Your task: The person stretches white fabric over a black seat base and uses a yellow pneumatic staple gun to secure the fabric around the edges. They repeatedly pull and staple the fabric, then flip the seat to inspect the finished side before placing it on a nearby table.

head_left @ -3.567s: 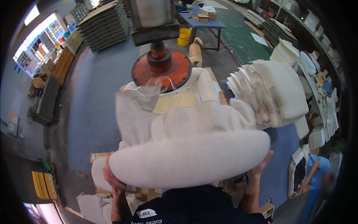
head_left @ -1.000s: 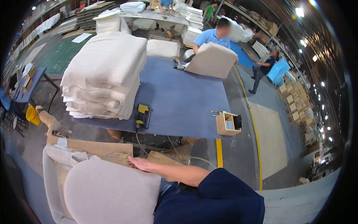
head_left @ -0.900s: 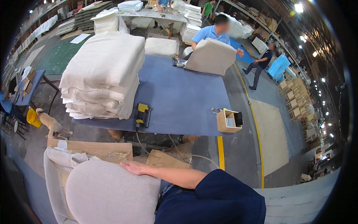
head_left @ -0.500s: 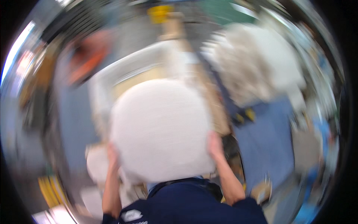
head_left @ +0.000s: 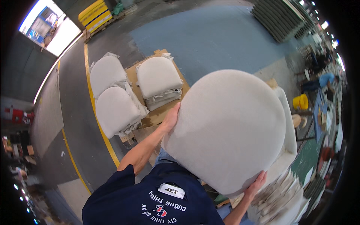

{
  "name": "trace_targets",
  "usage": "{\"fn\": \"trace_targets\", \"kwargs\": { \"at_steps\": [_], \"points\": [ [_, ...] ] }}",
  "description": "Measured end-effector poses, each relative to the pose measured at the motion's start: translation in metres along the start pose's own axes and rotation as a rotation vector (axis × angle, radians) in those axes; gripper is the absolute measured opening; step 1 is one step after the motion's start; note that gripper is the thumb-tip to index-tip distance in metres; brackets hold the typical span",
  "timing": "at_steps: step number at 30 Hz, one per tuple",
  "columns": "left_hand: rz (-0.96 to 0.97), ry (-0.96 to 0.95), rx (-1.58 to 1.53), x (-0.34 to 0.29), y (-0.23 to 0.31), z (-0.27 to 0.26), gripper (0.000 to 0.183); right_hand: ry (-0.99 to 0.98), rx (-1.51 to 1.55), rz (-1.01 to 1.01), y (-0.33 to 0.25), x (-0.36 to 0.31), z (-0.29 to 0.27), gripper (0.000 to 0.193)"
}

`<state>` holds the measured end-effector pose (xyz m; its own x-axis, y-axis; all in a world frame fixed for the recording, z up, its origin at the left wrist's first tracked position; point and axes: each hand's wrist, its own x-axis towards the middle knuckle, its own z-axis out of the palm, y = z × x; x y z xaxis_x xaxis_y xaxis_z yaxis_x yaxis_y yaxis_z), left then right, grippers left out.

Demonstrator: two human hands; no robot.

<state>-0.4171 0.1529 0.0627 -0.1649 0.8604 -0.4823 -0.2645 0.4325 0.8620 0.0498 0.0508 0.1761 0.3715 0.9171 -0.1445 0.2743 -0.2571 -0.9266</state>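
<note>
A large off-white upholstered seat cushion [head_left: 230,129], rounded at one end, is held up in front of me, slightly tilted. My left hand [head_left: 172,118] grips its left edge, fingers partly hidden behind it. On the lower right edge my right hand [head_left: 256,185] is closed, its fingertips curled over the rim. To the left, similar cushions stand in three stacks: a far-left stack [head_left: 107,73], a nearer stack [head_left: 116,110] and a right-hand stack [head_left: 158,77]. They sit on a low board-topped pallet [head_left: 157,114], beyond my left hand.
Behind the held cushion, a pale upholstered piece [head_left: 289,137] shows in part. Layered pale fabric [head_left: 279,200] lies at lower right. A yellow bucket [head_left: 300,101] and a person in blue [head_left: 325,79] are farther right. Stacked green panels [head_left: 277,18] and a yellow container [head_left: 94,15] stand far off.
My view has swung left, away from the pale upholstered piece, bringing the cushion stacks and open floor into sight. Both hands still grip the seat cushion, now more tilted.
</note>
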Motion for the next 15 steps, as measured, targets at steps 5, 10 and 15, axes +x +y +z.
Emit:
{"fn": "trace_targets", "kwargs": {
  "at_steps": [5, 10, 15],
  "points": [
    [0.143, 0.024, -0.325, 0.013, 0.034, -0.067, 0.064, -0.294, -0.033, -0.461, -0.205, 0.013, 0.107, 0.097],
    [0.394, 0.104, -0.431, 0.022, 0.078, -0.05, 0.068, -0.489, 0.381, -0.828, -0.312, -0.04, 0.252, 0.072],
    [0.442, 0.119, -0.678, -0.004, 0.092, -0.078, 0.065, -0.979, -0.049, -1.459, -0.292, -0.088, 0.407, 0.054]
  ]
}}
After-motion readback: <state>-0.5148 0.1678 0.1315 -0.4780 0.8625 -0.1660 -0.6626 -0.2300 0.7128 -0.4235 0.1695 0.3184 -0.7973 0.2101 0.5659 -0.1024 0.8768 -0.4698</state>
